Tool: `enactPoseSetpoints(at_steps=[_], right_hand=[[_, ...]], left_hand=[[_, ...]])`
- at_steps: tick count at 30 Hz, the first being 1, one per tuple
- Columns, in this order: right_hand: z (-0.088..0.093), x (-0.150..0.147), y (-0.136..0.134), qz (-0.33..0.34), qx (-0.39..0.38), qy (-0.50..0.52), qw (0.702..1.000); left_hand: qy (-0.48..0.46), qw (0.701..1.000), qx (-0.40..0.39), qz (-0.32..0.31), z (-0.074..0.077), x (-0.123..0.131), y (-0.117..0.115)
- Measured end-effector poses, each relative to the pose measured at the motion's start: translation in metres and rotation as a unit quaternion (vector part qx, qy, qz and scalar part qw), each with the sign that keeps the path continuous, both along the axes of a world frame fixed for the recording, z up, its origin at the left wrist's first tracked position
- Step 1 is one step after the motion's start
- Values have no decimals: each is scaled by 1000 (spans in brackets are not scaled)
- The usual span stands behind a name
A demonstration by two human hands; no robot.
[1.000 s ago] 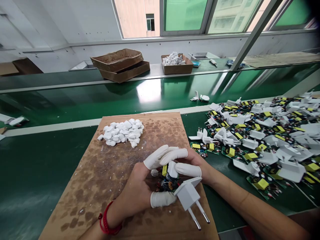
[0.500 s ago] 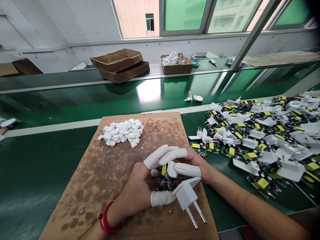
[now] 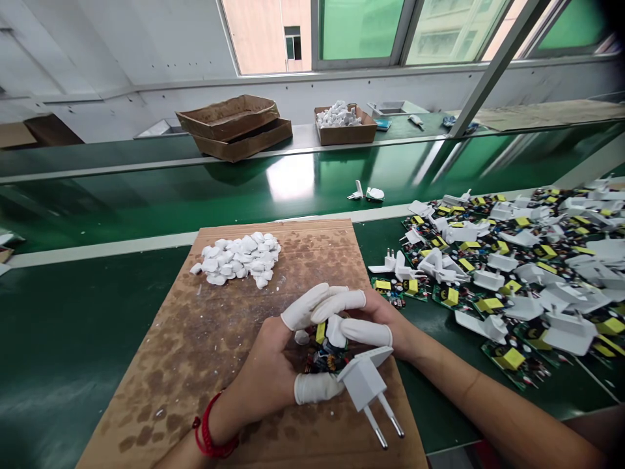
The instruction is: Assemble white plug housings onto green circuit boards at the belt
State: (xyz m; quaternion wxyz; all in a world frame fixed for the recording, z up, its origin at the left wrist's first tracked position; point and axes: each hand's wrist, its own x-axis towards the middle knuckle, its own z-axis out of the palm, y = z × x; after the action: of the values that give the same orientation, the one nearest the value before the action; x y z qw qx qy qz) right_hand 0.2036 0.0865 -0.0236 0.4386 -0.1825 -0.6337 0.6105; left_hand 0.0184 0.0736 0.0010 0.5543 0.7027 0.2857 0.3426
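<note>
Lying on a green conveyor belt (image 3: 58,339), a stained brown cardboard sheet (image 3: 146,391) carries a pile of white chunks (image 3: 235,259). Further right, the left hand (image 3: 261,371), wearing a red cord bracelet (image 3: 209,433), and the right hand (image 3: 378,318) curl closed around a small circuit board (image 3: 325,358), their white finger cots (image 3: 342,306) wrapped over it. A white two-pin plug housing (image 3: 364,383) sits against the board, prongs toward the person. Beyond, a heap of green circuit boards and white housings (image 3: 512,273) covers the belt.
</note>
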Motion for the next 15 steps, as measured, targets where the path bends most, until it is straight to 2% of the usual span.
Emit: enactPoseSetpoints(at_steps=[15], right_hand=[[-2,0,0,11,-13,17,1000]], left_hand=[[-15,1000,-9,3,-1,2,1]])
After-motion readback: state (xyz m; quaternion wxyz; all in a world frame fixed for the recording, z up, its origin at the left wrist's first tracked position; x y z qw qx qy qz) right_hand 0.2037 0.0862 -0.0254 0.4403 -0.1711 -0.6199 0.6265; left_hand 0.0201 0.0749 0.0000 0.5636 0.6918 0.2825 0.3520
